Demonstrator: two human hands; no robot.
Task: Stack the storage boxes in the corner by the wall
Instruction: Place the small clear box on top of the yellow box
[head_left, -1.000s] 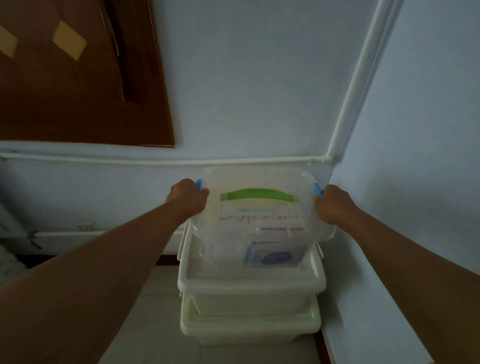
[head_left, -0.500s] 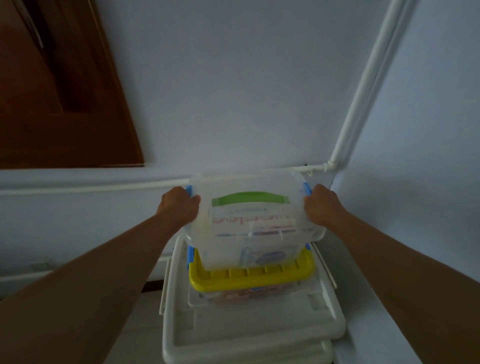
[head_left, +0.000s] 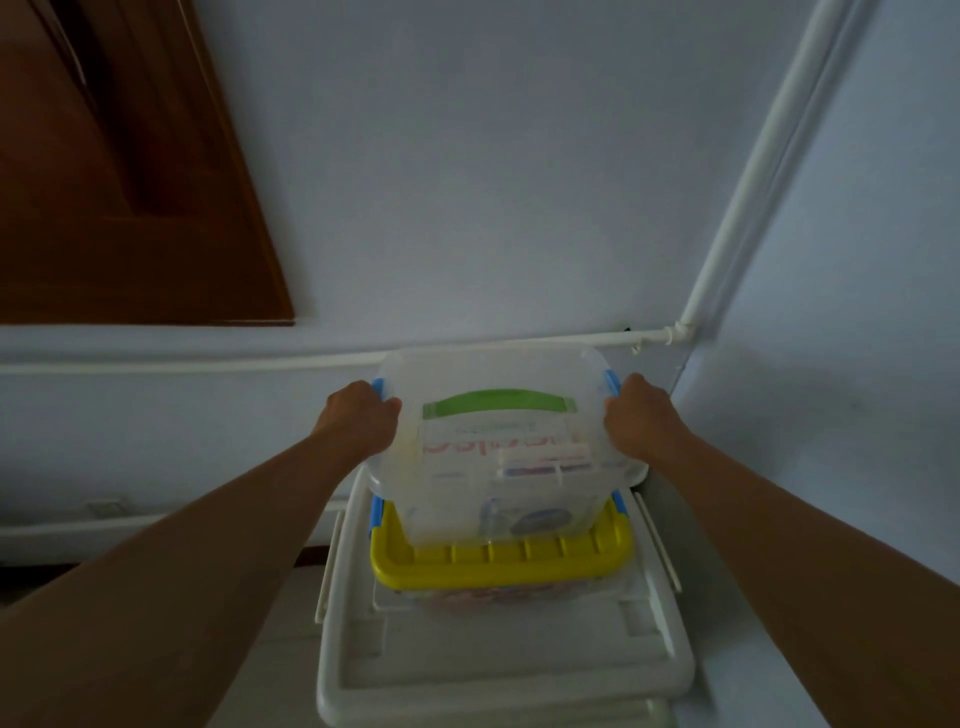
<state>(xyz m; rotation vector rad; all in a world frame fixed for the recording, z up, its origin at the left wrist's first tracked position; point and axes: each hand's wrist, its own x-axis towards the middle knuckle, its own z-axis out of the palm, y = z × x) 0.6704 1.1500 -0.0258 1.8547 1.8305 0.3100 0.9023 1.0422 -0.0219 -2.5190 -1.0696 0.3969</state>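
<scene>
Nearest, at 6 o'clock: white bin (head_left: 498, 670), lid up, sitting in the corner. Edge of another white bin (head_left: 639, 714) just shows under it at the bottom of frame.

On the white lid, toward 12: box with a yellow lid (head_left: 498, 564), blue clips at its sides. Contents under the lid blurred, can't read them.

On the yellow lid: clear box (head_left: 498, 467), green handle (head_left: 498, 404) lying flat on its top, blue latches (head_left: 378, 387) at 9 and 3. Whether its base is fully seated on the yellow lid or slightly off it, can't tell. Red lettering and a blue label visible through the plastic, unreadable.

Hands: I have both forearms stretched out and converging on the clear box. Left hand (head_left: 358, 423) at 9 o'clock of the box, fingers wrapped round the lid edge by the latch, gripping. Right hand (head_left: 641, 421) at 3 o'clock, same grip, knuckles toward me. Wrists roughly level.

Obstructions: right wall (head_left: 857, 415) just beside the stack at 3, right hand close to it. Back wall (head_left: 467, 182) directly behind the clear box at 12, with a white horizontal pipe (head_left: 208, 364) running along it just behind the box's far edge. Vertical pipe (head_left: 753, 171) rises up the corner at 1–2 o'clock, joined to the horizontal one at an elbow. Brown wood panel (head_left: 130, 182) on the back wall at 10–11, well apart from the stack. Floor strip visible at 8, left of the bins.
</scene>
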